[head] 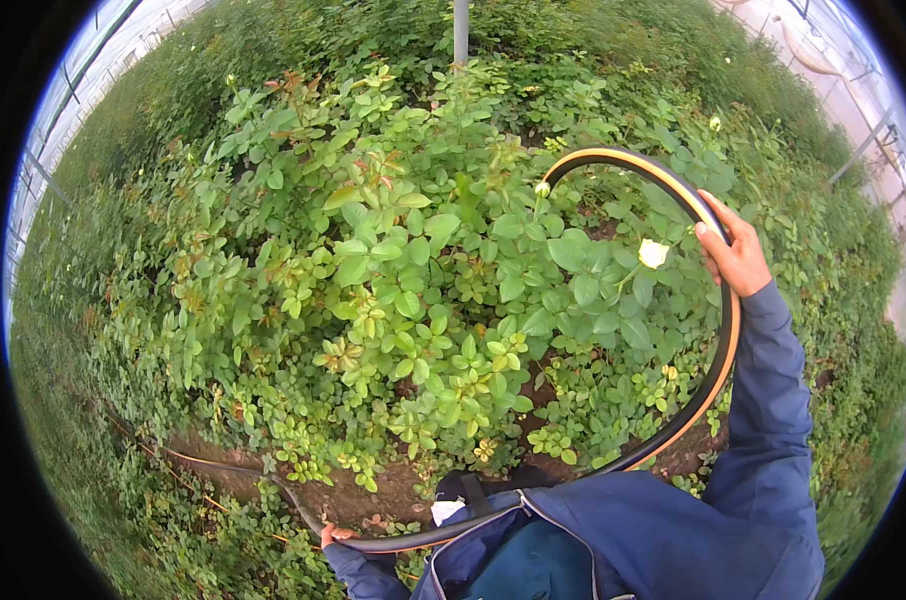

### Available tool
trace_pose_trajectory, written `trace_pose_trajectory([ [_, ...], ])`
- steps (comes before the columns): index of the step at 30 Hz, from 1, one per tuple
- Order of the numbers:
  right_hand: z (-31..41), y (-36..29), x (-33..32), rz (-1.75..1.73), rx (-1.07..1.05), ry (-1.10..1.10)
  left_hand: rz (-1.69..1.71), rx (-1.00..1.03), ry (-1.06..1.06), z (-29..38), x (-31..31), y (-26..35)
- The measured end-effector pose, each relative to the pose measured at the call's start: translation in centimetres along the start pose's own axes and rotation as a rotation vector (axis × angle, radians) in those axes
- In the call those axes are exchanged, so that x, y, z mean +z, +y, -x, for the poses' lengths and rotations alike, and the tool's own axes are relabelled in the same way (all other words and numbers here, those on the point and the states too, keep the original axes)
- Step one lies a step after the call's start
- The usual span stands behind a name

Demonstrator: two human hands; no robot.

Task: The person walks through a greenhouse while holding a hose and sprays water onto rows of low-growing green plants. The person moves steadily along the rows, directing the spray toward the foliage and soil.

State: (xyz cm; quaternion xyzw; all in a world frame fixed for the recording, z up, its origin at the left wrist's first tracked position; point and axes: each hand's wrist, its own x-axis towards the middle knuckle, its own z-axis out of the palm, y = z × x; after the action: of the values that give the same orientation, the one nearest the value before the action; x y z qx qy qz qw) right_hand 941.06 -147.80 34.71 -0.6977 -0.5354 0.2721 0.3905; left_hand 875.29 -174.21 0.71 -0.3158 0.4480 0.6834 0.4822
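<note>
My right hand (736, 251) grips a thick black hose with an orange stripe (725, 337), which arcs over the rose bushes; its far end curves down among the leaves. Low at the left, my left hand (337, 534) is closed around the same hose, which passes in front of my body and trails away to the left along the soil. A pale open rose (652, 253) stands just left of my right hand. Near the hose's far end is a whitish rosebud (543, 189).
Dense rose bushes (408, 300) fill the ground ahead and on both sides. A grey metal post (461, 34) rises at the top. Bare soil (378, 491) shows close to my feet. Greenhouse sheeting (835, 90) and slanting supports stand at the edges.
</note>
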Motion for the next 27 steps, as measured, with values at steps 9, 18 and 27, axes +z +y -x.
trace_pose_trajectory([
  [9,1.0,3.8,-3.6,-0.053,-0.017,0.125,-0.010,0.067,0.005,2.3,-0.8,-2.5],
  [18,-2.6,2.8,0.6,-0.237,-0.079,-0.098,0.085,0.068,0.048,3.6,-5.0,-2.1],
  [27,-1.9,3.1,0.1,-0.273,-0.070,-0.300,0.174,-0.007,0.060,3.8,-7.6,-1.7],
])
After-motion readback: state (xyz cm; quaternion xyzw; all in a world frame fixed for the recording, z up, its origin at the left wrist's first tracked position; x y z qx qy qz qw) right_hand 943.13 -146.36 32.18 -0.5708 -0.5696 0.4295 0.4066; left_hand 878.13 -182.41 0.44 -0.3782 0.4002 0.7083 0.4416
